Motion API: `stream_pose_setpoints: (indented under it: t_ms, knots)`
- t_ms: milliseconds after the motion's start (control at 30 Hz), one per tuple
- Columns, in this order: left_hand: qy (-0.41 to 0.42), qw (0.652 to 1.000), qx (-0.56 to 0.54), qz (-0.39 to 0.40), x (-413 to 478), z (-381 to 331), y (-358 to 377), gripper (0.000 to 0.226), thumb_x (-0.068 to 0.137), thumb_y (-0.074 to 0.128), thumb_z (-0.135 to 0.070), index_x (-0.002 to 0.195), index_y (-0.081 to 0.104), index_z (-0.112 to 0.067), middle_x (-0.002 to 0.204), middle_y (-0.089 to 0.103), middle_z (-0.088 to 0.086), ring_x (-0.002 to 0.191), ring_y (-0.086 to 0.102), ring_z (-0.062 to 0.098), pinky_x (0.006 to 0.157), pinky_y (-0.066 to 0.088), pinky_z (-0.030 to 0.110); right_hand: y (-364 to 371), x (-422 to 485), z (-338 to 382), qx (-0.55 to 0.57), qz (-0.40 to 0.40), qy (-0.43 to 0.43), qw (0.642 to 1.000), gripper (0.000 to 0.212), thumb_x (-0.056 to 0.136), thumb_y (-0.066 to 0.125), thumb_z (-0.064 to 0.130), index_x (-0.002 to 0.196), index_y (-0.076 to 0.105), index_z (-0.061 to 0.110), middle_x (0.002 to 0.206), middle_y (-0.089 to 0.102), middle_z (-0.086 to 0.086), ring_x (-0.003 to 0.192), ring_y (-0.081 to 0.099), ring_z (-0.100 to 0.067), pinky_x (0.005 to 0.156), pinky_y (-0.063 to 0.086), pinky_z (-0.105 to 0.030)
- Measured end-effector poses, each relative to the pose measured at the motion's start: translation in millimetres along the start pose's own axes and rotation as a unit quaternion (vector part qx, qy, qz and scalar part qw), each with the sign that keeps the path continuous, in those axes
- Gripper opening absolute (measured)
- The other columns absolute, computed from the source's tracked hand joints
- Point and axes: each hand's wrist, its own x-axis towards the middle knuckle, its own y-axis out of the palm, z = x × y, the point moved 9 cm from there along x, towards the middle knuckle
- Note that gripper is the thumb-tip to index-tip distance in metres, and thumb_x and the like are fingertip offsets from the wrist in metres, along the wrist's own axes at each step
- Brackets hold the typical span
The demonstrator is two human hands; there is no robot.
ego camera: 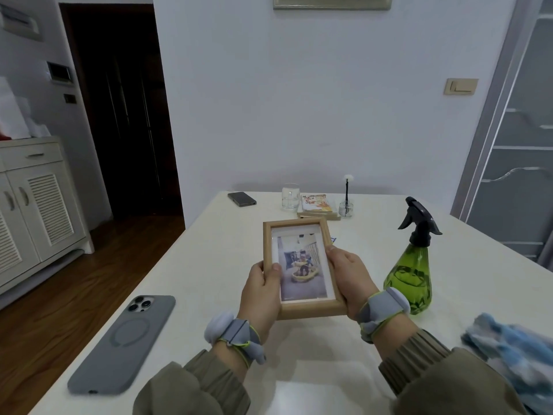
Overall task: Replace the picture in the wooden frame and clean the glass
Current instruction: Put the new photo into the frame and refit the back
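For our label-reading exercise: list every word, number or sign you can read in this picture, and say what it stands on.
No text can be read with certainty.
Booklet at the far table edge: red cover characters, too small and blurred to read.
Photo in the wooden frame: no legible writing.
Spray bottle, phones: no visible label.

Light wooden frame [302, 268], portrait, held up off the bench [209, 241] near its middle, tilted back, front glass facing the camera. Picture [300, 265] inside: white-bordered photo, blurry indoor scene. Green spray bottle [410, 283], black trigger, upright toward right edge. Blue-white cloth [514, 351] crumpled at near right corner.
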Motion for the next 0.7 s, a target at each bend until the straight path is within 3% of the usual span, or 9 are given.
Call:
stream_pose_setpoints:
  t_ms: [100, 267, 400, 467, 533, 633, 700]
  knots:
    - [0.0, 1.0, 0.014, 0.004, 3, -1, 9, 0.032, 0.1, 0.038, -0.033, 0.124, 0.05, -0.016, 0.114, 0.063, 0.006, 0.098, 0.062, 0.018, 0.069, 0.05, 0.022, -7, 7, -6, -0.017, -0.005, 0.009, 1.0, 0.036, 0.101, 0.035, 0.028, 0.094, 0.065, 0.01, 0.08, 0.071, -0.01, 0.066, 0.067, -0.021, 0.052, 0.053, -0.021]
    - [0.002, 1.0, 0.021, 0.016, 11, 6, 23, 0.031, 0.099, 0.038, -0.033, 0.122, 0.051, -0.016, 0.114, 0.065, 0.005, 0.099, 0.064, 0.02, 0.083, 0.054, 0.032, -19, 15, -12, -0.023, -0.008, 0.006, 1.0, 0.038, 0.1, 0.036, 0.027, 0.085, 0.066, 0.009, 0.065, 0.072, -0.004, 0.05, 0.068, -0.012, 0.047, 0.053, -0.018]
    - [0.003, 1.0, 0.017, 0.018, 17, 6, 30, 0.034, 0.099, 0.036, -0.039, 0.118, 0.052, -0.016, 0.107, 0.061, 0.002, 0.096, 0.059, 0.017, 0.071, 0.048, 0.023, -24, 18, -11, -0.032, -0.015, -0.003, 0.999, 0.038, 0.1, 0.035, 0.024, 0.093, 0.065, 0.002, 0.074, 0.068, -0.011, 0.05, 0.066, -0.013, 0.044, 0.05, -0.016]
    - [0.007, 0.999, 0.032, 0.016, 22, 5, 33, 0.035, 0.1, 0.035, -0.038, 0.118, 0.053, -0.014, 0.105, 0.061, 0.004, 0.096, 0.059, 0.02, 0.076, 0.048, 0.028, -25, 17, -6, -0.03, -0.027, -0.017, 0.999, 0.037, 0.1, 0.033, 0.021, 0.087, 0.064, 0.004, 0.072, 0.066, -0.01, 0.046, 0.065, -0.01, 0.041, 0.047, -0.012]
    - [0.011, 0.999, 0.044, 0.013, 27, 6, 36, 0.034, 0.1, 0.036, -0.036, 0.117, 0.054, -0.013, 0.106, 0.062, 0.007, 0.097, 0.059, 0.023, 0.083, 0.049, 0.034, -28, 16, -1, -0.05, -0.052, -0.043, 0.996, 0.038, 0.101, 0.033, 0.021, 0.088, 0.062, 0.0, 0.076, 0.065, -0.011, 0.062, 0.066, -0.019, 0.051, 0.051, -0.017]
    - [0.018, 0.998, 0.05, 0.014, 31, 10, 40, 0.035, 0.1, 0.036, -0.034, 0.117, 0.054, -0.009, 0.098, 0.059, 0.005, 0.09, 0.056, 0.021, 0.076, 0.043, 0.03, -31, 16, 10, -0.183, -0.083, -0.121, 0.972, 0.034, 0.101, 0.037, 0.028, 0.095, 0.064, 0.008, 0.088, 0.066, -0.013, 0.089, 0.06, -0.032, 0.074, 0.047, -0.035]
    - [0.022, 0.998, 0.063, 0.012, 32, 12, 40, 0.036, 0.1, 0.035, -0.033, 0.118, 0.053, -0.008, 0.098, 0.058, 0.004, 0.089, 0.054, 0.021, 0.076, 0.039, 0.028, -36, 14, 19, -0.278, -0.112, -0.159, 0.941, 0.037, 0.099, 0.042, 0.032, 0.127, 0.056, 0.011, 0.119, 0.065, -0.011, 0.111, 0.058, -0.028, 0.088, 0.043, -0.031]
